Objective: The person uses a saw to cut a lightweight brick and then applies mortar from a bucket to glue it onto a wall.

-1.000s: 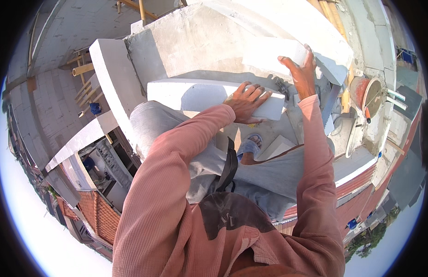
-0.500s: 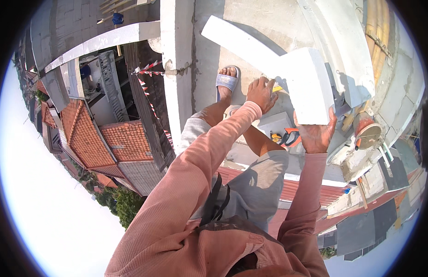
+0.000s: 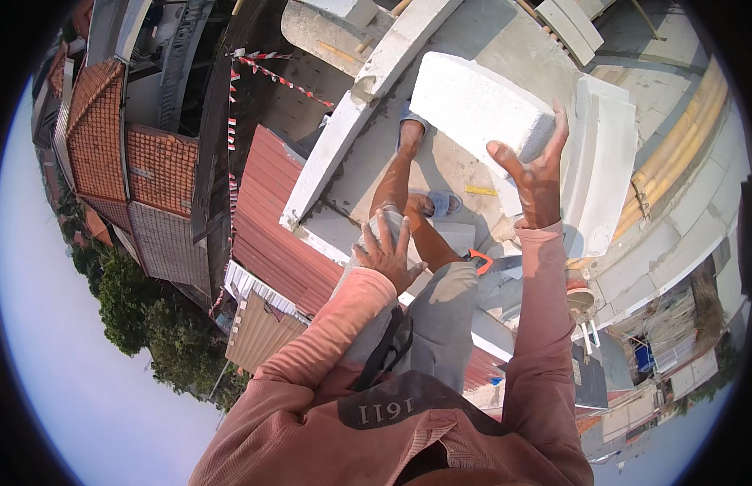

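Observation:
A thick white block (image 3: pixel 473 105) with a rough end face is raised in front of me, above the concrete floor. My right hand (image 3: pixel 542 182) is at its near right end, thumb on one side and fingers on the other, gripping that end. Over my bent knee, my left hand (image 3: pixel 384 253) holds nothing, its fingers spread. Beyond my knee is a handsaw (image 3: pixel 480 262) with an orange handle and a grey blade. A flat yellow strip (image 3: pixel 480 191) lies on the floor near my sandalled foot (image 3: pixel 441 203).
A low white wall edge (image 3: pixel 343 138) runs along the left, with a red corrugated roof (image 3: pixel 267 219) below it. More white blocks (image 3: pixel 604 162) stand at the right, beside bamboo poles (image 3: pixel 676 154). A bucket (image 3: pixel 580 298) stands at the lower right.
The block has swung away and left, tilting over, with my right hand at its end. My left hand has drawn back from the floor to my knee. My view has turned.

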The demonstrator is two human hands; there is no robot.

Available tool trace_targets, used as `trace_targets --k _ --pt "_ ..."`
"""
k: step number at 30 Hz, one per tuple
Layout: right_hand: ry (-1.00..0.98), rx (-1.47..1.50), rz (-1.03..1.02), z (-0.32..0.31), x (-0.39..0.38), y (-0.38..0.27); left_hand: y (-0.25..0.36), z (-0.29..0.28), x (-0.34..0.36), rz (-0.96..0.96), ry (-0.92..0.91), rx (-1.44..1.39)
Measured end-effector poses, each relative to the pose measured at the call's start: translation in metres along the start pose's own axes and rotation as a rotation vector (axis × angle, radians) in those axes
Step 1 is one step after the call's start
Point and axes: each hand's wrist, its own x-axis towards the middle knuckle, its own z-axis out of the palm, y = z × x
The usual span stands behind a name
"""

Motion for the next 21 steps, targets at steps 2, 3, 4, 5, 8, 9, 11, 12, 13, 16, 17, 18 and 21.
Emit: trace_targets --k 2,3,4,5,8,9,11,12,13,16,17,18,21 --pt "-0.048 -0.495 -0.386 0.043 0.060 -0.003 -0.005 0.029 0.025 -0.121 0.216 0.035" --pt "-0.082 -0.545 -0.477 0.060 0.086 -0.007 -0.002 0.024 0.029 -0.116 0.246 -0.014" --pt "-0.115 -0.585 -0.576 0.082 0.112 -0.011 0.000 0.021 0.033 -0.128 0.239 -0.044" --pt "-0.144 -0.654 -0.655 0.105 0.141 -0.011 0.002 0.018 0.035 -0.130 0.237 -0.069" --pt "-0.225 -0.877 -0.742 0.168 0.207 0.001 0.007 0.003 0.043 -0.164 0.237 -0.143" --pt "-0.250 -0.948 -0.746 0.184 0.224 0.009 0.009 -0.008 0.044 -0.169 0.220 -0.190" --pt "-0.301 -1.067 -0.751 0.212 0.253 0.022 0.010 -0.025 0.049 -0.184 0.200 -0.265" --pt "-0.322 -1.111 -0.747 0.224 0.262 0.029 0.009 -0.030 0.052 -0.200 0.195 -0.288" --pt "-0.348 -1.145 -0.745 0.234 0.269 0.033 0.008 -0.034 0.052 -0.215 0.185 -0.312" --pt "-0.399 -1.202 -0.755 0.255 0.288 0.039 0.004 -0.039 0.061 -0.275 0.240 -0.384" --pt "-0.415 -1.212 -0.758 0.259 0.291 0.041 0.007 -0.042 0.060 -0.283 0.229 -0.404" --pt "-0.422 -1.218 -0.767 0.261 0.292 0.042 0.010 -0.047 0.061 -0.286 0.223 -0.437" --pt "-0.449 -1.212 -0.782 0.264 0.294 0.046 0.020 -0.057 0.069 -0.317 0.210 -0.503"
